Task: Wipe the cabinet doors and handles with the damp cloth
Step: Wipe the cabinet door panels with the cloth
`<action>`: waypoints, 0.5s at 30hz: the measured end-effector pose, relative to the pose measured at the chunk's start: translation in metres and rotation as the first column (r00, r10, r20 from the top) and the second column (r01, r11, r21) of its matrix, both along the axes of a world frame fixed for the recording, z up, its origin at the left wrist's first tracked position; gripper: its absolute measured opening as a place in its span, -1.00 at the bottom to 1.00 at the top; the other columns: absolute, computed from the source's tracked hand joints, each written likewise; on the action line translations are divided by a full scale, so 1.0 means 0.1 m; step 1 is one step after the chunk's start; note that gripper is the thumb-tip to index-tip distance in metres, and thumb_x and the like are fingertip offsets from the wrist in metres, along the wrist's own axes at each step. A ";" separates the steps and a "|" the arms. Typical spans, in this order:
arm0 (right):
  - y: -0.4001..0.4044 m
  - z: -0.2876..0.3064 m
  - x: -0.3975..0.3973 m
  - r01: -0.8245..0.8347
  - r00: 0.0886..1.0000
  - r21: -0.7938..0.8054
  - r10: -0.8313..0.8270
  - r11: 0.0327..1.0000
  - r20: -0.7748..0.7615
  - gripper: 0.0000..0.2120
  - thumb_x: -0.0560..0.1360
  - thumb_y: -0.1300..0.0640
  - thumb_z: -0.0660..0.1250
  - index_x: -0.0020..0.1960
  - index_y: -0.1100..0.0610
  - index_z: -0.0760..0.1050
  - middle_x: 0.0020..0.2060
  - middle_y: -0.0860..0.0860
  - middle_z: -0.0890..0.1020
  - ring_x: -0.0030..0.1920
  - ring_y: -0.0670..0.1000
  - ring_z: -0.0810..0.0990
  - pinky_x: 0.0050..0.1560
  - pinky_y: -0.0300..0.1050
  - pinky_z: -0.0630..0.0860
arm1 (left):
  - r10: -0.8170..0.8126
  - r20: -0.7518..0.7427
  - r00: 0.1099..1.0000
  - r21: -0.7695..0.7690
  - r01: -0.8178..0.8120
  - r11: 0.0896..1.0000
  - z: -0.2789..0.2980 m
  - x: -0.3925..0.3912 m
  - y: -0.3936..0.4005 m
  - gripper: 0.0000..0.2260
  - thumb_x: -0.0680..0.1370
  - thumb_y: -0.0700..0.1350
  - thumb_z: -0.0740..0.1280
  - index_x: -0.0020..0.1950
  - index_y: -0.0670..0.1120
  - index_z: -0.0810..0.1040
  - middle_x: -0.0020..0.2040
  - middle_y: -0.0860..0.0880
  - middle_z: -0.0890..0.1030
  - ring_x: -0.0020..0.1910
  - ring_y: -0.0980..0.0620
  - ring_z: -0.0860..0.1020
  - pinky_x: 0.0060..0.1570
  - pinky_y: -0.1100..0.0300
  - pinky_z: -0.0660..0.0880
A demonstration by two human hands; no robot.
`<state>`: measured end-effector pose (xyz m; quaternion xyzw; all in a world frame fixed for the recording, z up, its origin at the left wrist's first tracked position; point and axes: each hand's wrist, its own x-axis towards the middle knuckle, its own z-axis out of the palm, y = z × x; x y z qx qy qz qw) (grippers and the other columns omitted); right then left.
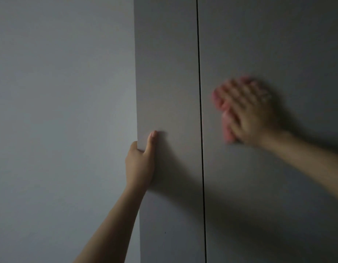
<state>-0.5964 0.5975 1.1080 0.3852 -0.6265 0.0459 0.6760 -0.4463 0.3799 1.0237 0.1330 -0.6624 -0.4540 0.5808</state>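
Two plain grey cabinet doors fill the view, split by a dark vertical gap. My left hand (140, 162) grips the left edge of the left door (168, 73), thumb on its front and fingers hidden behind the edge. My right hand (248, 111), blurred by motion, lies flat with straight fingers on the right door (278, 44), pressing a pink cloth (226, 128) against it. Pink shows past the fingertips and the thumb side. No handle is visible.
A pale wall (59, 92) fills the left side, beside the left door's edge. The light is dim and both arms throw shadows across the doors.
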 end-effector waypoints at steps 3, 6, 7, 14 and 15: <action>0.04 0.29 -0.08 0.033 0.980 -0.395 0.048 0.918 0.193 -0.42 0.58 -0.09 -0.07 0.52 0.16 0.14 0.49 0.18 0.22 0.49 0.21 0.16 0.51 0.08 -0.02 | 0.028 -0.014 1.000 0.003 -0.028 1.000 -0.01 -0.01 0.00 -0.49 0.48 0.32 0.21 0.19 -0.04 0.52 0.11 0.01 0.59 0.18 -0.05 0.53 0.08 0.19 0.37; -0.42 -0.14 0.16 0.012 0.976 -0.387 0.073 0.922 0.205 -0.42 0.57 -0.05 -0.06 0.53 0.19 0.14 0.49 0.20 0.21 0.50 0.25 0.12 0.50 0.15 -0.03 | 0.043 -0.019 0.999 -0.004 -0.043 0.999 -0.03 -0.01 -0.02 -0.49 0.49 0.30 0.20 0.20 -0.06 0.53 0.15 -0.03 0.59 0.19 -0.05 0.52 0.07 0.20 0.36; -0.54 -0.44 0.25 -0.049 0.985 -0.254 0.088 0.966 0.146 -0.44 0.58 -0.02 -0.03 0.51 0.19 0.18 0.48 0.19 0.24 0.49 0.25 0.14 0.49 0.16 0.00 | 0.040 -0.018 0.999 -0.010 -0.040 0.999 -0.03 -0.02 -0.01 -0.49 0.49 0.30 0.20 0.21 -0.06 0.53 0.16 -0.03 0.59 0.19 -0.05 0.52 0.07 0.20 0.36; -0.19 -0.86 0.09 -0.066 0.997 0.220 0.073 0.973 -0.022 -0.49 0.59 -0.03 0.00 0.51 0.09 0.16 0.48 0.06 0.23 0.49 0.12 0.19 0.46 0.10 0.12 | 0.040 0.020 0.999 0.002 -0.040 0.999 -0.03 -0.01 -0.02 -0.47 0.49 0.31 0.20 0.23 -0.07 0.51 0.18 -0.06 0.58 0.21 -0.07 0.51 0.09 0.18 0.36; -0.12 -0.70 0.03 -0.047 0.999 0.105 0.046 0.993 0.011 -0.47 0.58 -0.03 0.01 0.52 0.10 0.14 0.48 0.07 0.23 0.49 0.13 0.19 0.47 0.11 0.09 | 0.037 0.020 0.999 0.004 -0.037 0.999 -0.03 -0.02 -0.02 -0.47 0.49 0.31 0.20 0.23 -0.07 0.51 0.18 -0.06 0.59 0.21 -0.07 0.51 0.08 0.19 0.36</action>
